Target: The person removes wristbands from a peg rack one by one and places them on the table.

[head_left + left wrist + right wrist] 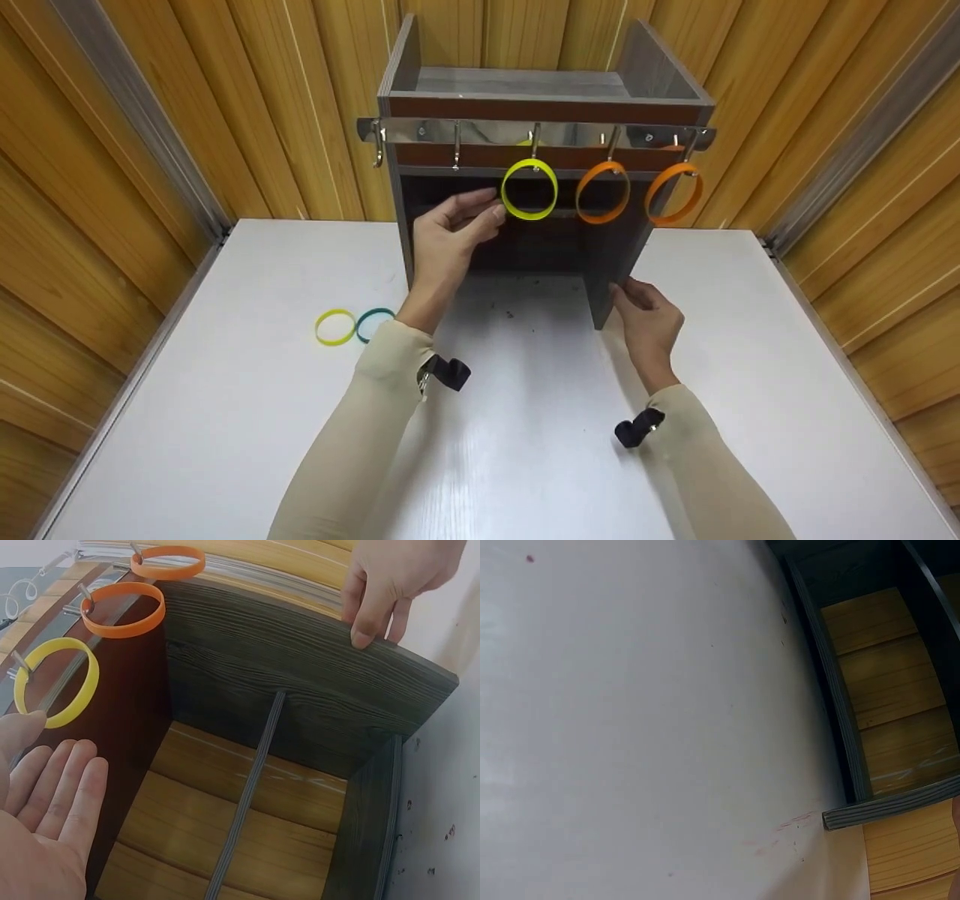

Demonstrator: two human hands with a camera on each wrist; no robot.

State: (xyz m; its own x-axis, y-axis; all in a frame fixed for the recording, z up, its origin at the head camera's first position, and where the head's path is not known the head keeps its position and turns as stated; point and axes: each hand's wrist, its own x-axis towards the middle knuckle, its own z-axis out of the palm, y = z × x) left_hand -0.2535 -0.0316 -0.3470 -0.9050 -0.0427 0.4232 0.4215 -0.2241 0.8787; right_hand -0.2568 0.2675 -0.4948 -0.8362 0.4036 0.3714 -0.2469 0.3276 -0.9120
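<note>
A yellow silicone wristband [556, 196] hangs from the middle hook of a metal hook rail on a dark wooden shelf unit [652, 52]. My left hand [454, 232] is at its left edge, the thumb tip right at the band [91, 686] and the other fingers extended below in the left wrist view. Two orange wristbands [580, 202] [154, 622] hang from the hooks to the right. Low on the unit's right side panel [611, 259], my right hand [649, 322] grips the front edge between thumb and fingers. Only a sliver of that hand shows in the right wrist view.
On the white table [225, 420], left of the unit, lie another yellow wristband [318, 334] and a teal wristband [360, 322], the latter partly behind my left forearm. Two hooks at the rail's [405, 130] left carry no band. Wood-panelled walls [97, 247] surround the table.
</note>
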